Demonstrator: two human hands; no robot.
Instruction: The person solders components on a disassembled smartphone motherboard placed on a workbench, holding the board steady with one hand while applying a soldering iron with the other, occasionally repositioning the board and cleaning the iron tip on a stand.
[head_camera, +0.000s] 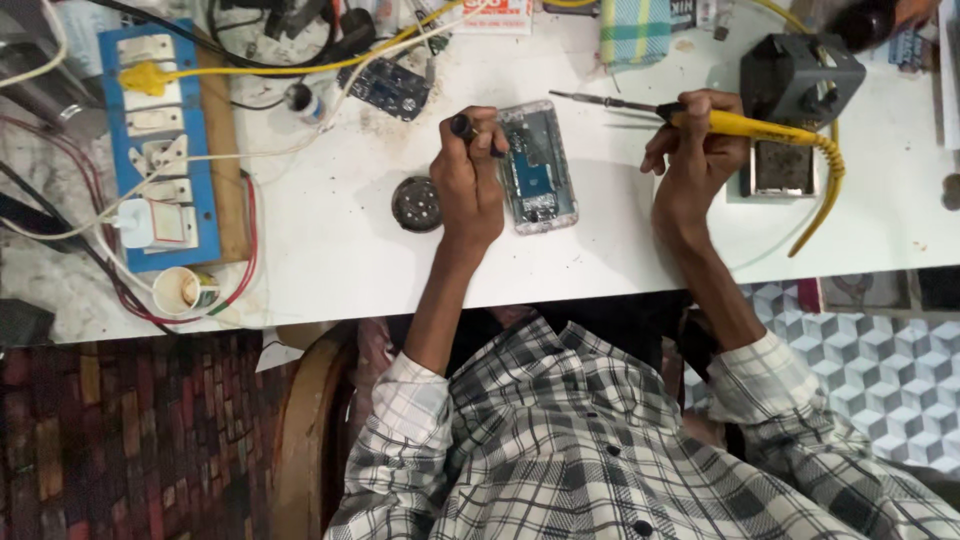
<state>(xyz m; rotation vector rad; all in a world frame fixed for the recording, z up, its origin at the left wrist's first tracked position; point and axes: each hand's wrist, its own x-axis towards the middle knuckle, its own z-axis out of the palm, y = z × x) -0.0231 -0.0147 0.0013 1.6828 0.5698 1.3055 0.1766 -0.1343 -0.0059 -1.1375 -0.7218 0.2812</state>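
Carefully does it: note the left hand (468, 185) curled shut around a short dark-handled tool (470, 128), its tip resting at the near-left edge of the opened smartphone (538, 165), which lies back-up on the white table (330, 260) directly between the two hands. Note too the right hand (700, 150) clamped on the yellow soldering iron (745, 123), held like a pen and well apart from the left, with the long metal tip pointing leftward beyond the phone's far corner and not touching the board. Judging from this pose, steady the heel of the left hand on the table beside the phone so the frame cannot slide. Bring the iron in low and from the right, never across the left fingers. Rest the right wrist on the table before lowering the tip, and touch only the joint, briefly, since the parts inside look small and closely packed. Mind the yellow coiled cord (825, 190) trailing right of the right hand; leave it slack so no tug shifts the tip. Return the iron to the dark grey stand (800, 75) just beyond the right hand rather than laying it down. Avoid knocking the small round tin (417, 204) sitting just left of the left hand. Cannot tell what the tin contains, nor exactly which kind of tool the left hand grips.
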